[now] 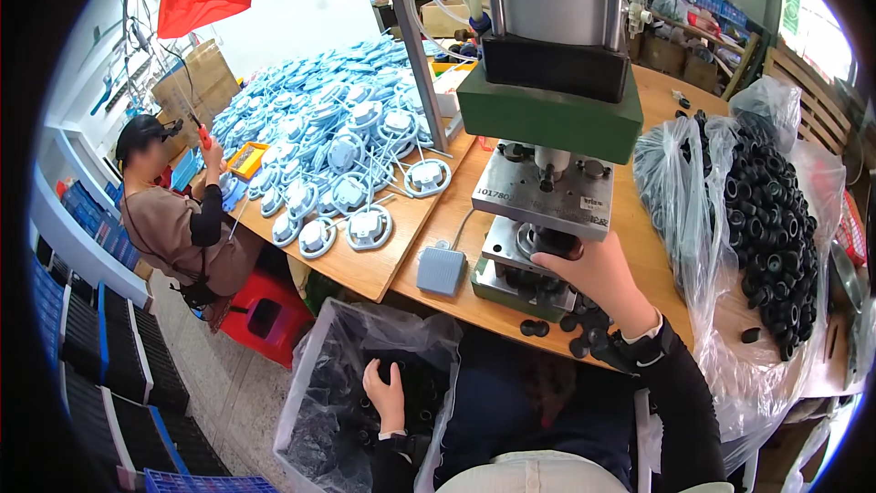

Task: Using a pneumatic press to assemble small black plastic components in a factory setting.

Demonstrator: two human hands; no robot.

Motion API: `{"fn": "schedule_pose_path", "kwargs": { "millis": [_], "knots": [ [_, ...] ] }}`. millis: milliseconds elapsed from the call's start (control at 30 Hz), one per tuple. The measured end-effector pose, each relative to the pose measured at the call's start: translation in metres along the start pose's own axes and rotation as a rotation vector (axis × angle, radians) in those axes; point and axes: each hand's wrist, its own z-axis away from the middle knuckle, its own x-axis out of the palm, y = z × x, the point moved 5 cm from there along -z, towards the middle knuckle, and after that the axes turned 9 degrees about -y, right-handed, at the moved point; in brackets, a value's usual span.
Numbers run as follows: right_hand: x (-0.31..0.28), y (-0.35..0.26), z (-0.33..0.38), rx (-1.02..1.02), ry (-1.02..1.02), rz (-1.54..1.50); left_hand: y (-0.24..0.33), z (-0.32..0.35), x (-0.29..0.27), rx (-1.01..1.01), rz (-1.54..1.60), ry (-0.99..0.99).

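My right hand (602, 278) reaches between the plates of a green-and-steel bench press (552, 114). Its thumb and fingers are around a black round part (557, 243) at the lower die (509, 242); the fingertips are partly hidden. Loose black rings (584, 333) lie on the table below that wrist. My left hand (385, 394) hangs over a bin lined with clear plastic (315, 383), fingers apart and nothing seen in them. Black round parts (422, 402) lie inside the bin, beneath the hand.
A grey foot-pedal-like box (442, 270) sits left of the press. Light-blue round parts with cords (347, 160) are heaped at the left. Black rings (771, 228) fill a clear plastic bag (671, 173) at the right. A co-worker (169, 210) sits at the left with a red-handled tool.
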Motion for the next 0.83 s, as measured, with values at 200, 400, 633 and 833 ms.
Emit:
{"fn": "schedule_pose_path", "kwargs": {
  "millis": [200, 400, 633, 833],
  "knots": [
    [0.019, -0.028, -0.018, 0.063, 0.035, 0.106, 0.127, -0.055, 0.0, 0.491, 0.113, 0.064],
    [0.01, -0.004, 0.006, 0.092, 0.129, -0.056, 0.224, -0.105, 0.062, 0.737, -0.092, -0.086],
    [-0.069, 0.056, 0.145, 0.371, 0.664, 0.009, 0.184, -0.129, 0.061, 0.709, -0.274, -0.233],
    [-0.16, 0.23, 0.325, 1.376, 0.455, 0.358, 0.179, -0.129, 0.086, 0.638, 0.089, -0.227]
  ]
}}
